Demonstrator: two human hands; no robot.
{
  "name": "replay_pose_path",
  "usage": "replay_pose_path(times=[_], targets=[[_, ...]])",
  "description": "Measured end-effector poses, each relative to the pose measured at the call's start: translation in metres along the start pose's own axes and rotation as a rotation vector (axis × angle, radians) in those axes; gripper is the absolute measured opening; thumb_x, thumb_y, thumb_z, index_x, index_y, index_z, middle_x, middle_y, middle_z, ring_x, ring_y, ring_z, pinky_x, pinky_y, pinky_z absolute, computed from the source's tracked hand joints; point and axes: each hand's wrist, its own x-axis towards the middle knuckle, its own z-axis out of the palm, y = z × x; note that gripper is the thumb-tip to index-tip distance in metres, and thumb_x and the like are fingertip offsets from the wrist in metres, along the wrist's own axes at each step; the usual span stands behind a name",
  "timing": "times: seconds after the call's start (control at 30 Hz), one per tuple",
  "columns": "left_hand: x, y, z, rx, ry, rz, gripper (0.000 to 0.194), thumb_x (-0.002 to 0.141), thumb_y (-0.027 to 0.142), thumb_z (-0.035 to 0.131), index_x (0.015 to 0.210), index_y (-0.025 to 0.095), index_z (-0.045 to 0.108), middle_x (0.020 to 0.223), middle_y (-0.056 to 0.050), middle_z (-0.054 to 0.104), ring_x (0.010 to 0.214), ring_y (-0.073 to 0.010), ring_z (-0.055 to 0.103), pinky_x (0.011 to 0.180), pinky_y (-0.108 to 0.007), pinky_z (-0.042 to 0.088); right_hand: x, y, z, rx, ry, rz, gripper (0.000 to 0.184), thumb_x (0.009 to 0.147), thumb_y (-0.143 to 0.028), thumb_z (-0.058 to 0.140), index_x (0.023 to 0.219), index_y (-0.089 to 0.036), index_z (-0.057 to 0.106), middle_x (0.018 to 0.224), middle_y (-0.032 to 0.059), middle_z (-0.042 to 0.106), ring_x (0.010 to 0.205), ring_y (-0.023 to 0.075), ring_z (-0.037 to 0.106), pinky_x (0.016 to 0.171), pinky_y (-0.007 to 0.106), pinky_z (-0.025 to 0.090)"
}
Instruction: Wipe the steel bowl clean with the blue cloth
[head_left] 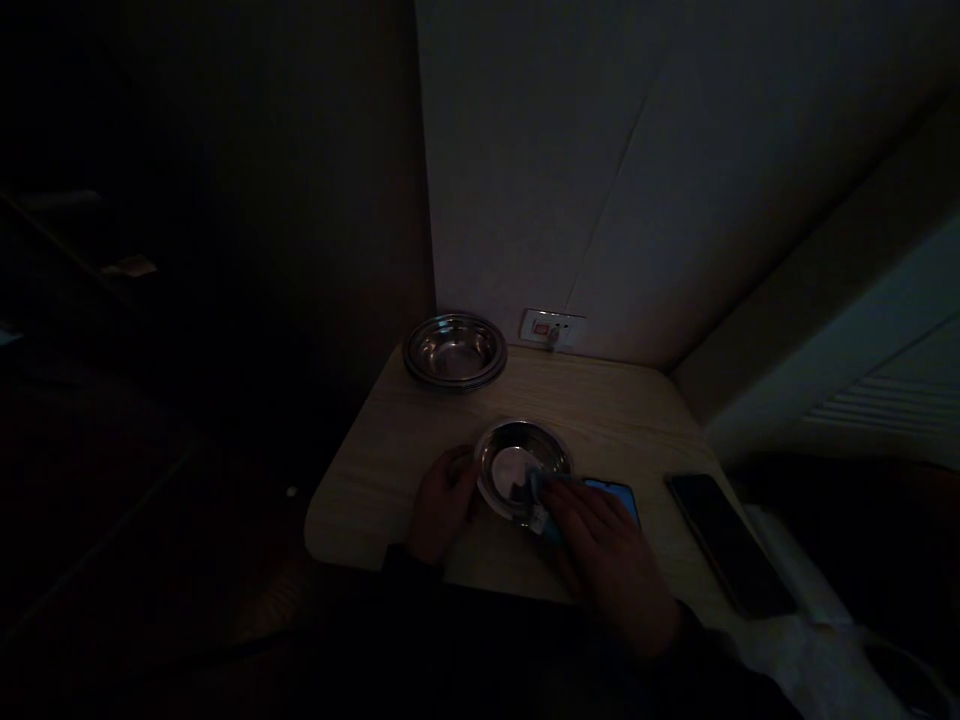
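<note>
A shallow shiny metal bowl (pixel 512 467) rests on the small wooden table, close to my body. My left hand (pixel 441 505) grips its left rim, with some fingers lost in the dark. Into the bowl's right side reaches my right hand (pixel 611 555), closed over a light blue cloth (pixel 550 522) pressed against the inner wall and rim. Much of the cloth is hidden under the fingers. Behind, at the table's back left corner, stands a stack of similar metal bowls (pixel 456 352).
A lit phone (pixel 616 494) lies partly behind my right hand. Another dark phone (pixel 727 545) lies by the right edge of the table (pixel 375 480). On the wall behind is a socket plate with a red switch (pixel 541 327). The room is very dim.
</note>
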Motion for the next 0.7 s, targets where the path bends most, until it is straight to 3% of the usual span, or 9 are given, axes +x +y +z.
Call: replay_pose_path(times=[0.23,0.5,0.57,0.63,0.7], targets=[[0.003,-0.004,0.001,0.031,0.026,-0.015,0.039,0.076,0.039,0.055,0.106,0.014,0.057,0.055,0.003,0.058,0.036,-0.0062,0.043,0.033,-0.016,0.031,-0.007,-0.015,0.008,0.083,-0.056,0.07,0.035,0.09,-0.033,0.043,0.116,-0.014,0.055,0.118,0.0097,0.06,0.109,0.0244,0.053,0.091,0.042,0.038],[0.006,-0.002,0.006,0.094,0.025,-0.009,0.041,0.078,0.043,0.051,0.107,0.015,0.058,0.055,0.002,0.06,0.037,-0.0092,0.047,0.034,-0.019,0.035,-0.007,-0.007,0.018,-0.003,-0.084,-0.075,0.031,0.09,-0.018,0.043,0.118,-0.015,0.055,0.114,0.0076,0.063,0.105,0.0203,0.057,0.093,0.042,0.039],[0.007,-0.003,0.007,0.107,0.028,0.036,0.038,0.08,0.041,0.049,0.107,0.016,0.059,0.065,-0.001,0.065,0.048,-0.0124,0.057,0.043,-0.021,0.044,-0.006,-0.007,0.021,0.011,-0.082,-0.097,0.032,0.088,-0.013,0.043,0.117,-0.013,0.055,0.113,0.0088,0.064,0.104,0.0207,0.057,0.093,0.043,0.042],[0.008,-0.006,0.008,0.106,0.035,0.122,0.034,0.082,0.037,0.047,0.105,0.017,0.061,0.086,-0.005,0.07,0.073,-0.0164,0.064,0.063,-0.025,0.051,-0.003,-0.009,0.023,0.036,-0.096,-0.097,0.034,0.086,-0.01,0.042,0.118,-0.012,0.055,0.113,0.0101,0.063,0.105,0.0219,0.057,0.092,0.044,0.044],[0.011,-0.009,0.009,0.11,0.039,0.193,0.032,0.083,0.034,0.046,0.104,0.017,0.062,0.103,-0.006,0.068,0.093,-0.0181,0.062,0.082,-0.028,0.048,0.002,-0.013,0.027,0.078,-0.107,-0.094,0.034,0.085,-0.009,0.042,0.117,-0.011,0.055,0.112,0.0105,0.063,0.104,0.0228,0.057,0.091,0.044,0.046]])
